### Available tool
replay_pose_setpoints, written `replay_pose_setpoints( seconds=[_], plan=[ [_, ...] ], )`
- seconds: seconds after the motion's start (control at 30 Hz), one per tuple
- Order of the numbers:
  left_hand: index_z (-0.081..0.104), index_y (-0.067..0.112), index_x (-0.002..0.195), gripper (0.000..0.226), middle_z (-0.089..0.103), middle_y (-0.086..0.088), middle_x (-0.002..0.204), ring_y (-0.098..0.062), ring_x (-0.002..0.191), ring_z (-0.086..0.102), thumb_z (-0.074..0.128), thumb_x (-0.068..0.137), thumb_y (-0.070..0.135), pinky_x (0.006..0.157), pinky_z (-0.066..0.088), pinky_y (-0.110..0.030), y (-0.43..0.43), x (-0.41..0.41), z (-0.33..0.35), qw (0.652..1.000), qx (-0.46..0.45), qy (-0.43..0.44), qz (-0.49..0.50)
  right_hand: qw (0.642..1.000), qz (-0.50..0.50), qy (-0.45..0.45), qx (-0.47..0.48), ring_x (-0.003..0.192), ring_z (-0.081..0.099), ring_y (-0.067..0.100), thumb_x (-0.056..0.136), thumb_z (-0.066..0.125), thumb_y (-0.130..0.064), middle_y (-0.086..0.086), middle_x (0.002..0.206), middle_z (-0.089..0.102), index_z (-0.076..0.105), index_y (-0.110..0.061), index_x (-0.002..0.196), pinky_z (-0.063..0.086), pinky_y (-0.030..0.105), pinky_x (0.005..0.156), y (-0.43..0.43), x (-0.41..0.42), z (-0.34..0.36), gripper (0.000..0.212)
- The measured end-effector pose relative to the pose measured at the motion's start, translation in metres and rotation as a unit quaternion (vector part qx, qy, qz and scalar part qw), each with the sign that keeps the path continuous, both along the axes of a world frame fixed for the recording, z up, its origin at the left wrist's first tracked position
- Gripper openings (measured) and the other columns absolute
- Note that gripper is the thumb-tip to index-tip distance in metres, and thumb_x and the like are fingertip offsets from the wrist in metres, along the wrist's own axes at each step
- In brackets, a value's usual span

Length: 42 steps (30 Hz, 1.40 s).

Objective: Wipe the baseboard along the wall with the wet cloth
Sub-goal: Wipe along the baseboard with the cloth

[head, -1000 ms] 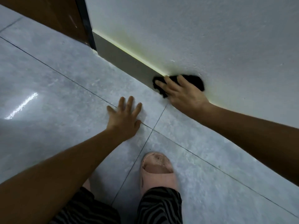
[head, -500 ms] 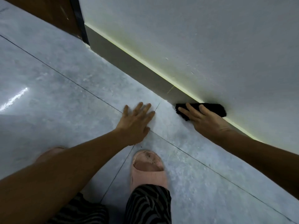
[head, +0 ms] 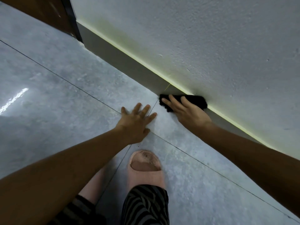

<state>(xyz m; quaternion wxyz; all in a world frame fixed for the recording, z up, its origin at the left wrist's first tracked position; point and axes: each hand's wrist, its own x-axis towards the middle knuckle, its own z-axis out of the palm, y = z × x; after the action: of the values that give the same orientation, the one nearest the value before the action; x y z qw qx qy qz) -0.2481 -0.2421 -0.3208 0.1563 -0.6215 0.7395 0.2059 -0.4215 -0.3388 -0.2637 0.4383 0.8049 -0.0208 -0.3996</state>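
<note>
A grey baseboard runs diagonally along the foot of the white textured wall, from the door frame at upper left down to the right. My right hand presses a black cloth flat against the baseboard near a thin vertical joint in it. Most of the cloth lies under my fingers; its ends stick out on both sides. My left hand rests flat on the grey floor tile, fingers spread, just left of the cloth and holding nothing.
A brown door with a dark frame stands at the upper left where the baseboard ends. My foot in a pink slipper and a striped trouser leg are below my hands. Tile joints cross the floor.
My right hand slid the cloth along the baseboard to the right, away from the door, then held near the joint. My left hand stayed planted on the floor; the view shifted.
</note>
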Motion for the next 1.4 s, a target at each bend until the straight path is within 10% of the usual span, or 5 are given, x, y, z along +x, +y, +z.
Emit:
replay_pose_setpoints(
  seconds=[0.23,0.67,0.97,1.4],
  plan=[
    [-0.006,0.027,0.15,0.058,-0.004,0.004,0.161,-0.024,0.147,-0.001,0.02,0.1,0.039,0.104,0.025,-0.067,-0.001,0.004,-0.004,0.999,-0.036,0.014,0.032,0.988,-0.144,0.019,0.056,0.144,-0.014,0.032,0.1,0.034,-0.01,0.017,0.131,-0.049,0.024,-0.005,0.148,0.012,0.048,0.111,0.007,-0.086,0.019,0.05],
    [-0.015,0.009,0.147,0.076,-0.019,-0.012,0.157,-0.04,0.142,-0.017,0.014,0.095,0.055,0.109,0.006,-0.066,0.007,-0.053,-0.012,0.985,-0.044,0.015,0.167,0.996,-0.034,-0.081,0.005,0.146,-0.004,0.03,0.098,0.039,-0.023,0.013,0.157,-0.018,0.021,-0.01,0.15,0.018,0.042,0.112,-0.001,-0.029,-0.009,0.056],
    [-0.009,0.01,0.15,0.07,-0.017,-0.008,0.158,-0.027,0.145,-0.015,0.021,0.098,0.046,0.114,-0.009,-0.052,0.003,-0.083,-0.023,0.993,-0.101,0.068,0.003,0.996,-0.088,-0.019,0.005,0.145,0.001,0.028,0.095,0.046,-0.023,0.012,0.155,-0.025,0.05,-0.024,0.135,0.024,0.044,0.106,0.011,-0.12,0.026,0.041],
    [-0.015,0.014,0.148,0.074,-0.018,-0.003,0.158,-0.025,0.145,-0.015,0.018,0.096,0.053,0.115,-0.003,-0.051,-0.001,-0.105,-0.024,0.996,-0.07,0.034,-0.039,0.998,-0.059,0.018,0.023,0.143,0.009,0.031,0.097,0.042,-0.016,0.019,0.157,-0.007,0.037,-0.006,0.142,0.024,0.044,0.108,0.017,-0.13,0.001,0.046]
  ],
)
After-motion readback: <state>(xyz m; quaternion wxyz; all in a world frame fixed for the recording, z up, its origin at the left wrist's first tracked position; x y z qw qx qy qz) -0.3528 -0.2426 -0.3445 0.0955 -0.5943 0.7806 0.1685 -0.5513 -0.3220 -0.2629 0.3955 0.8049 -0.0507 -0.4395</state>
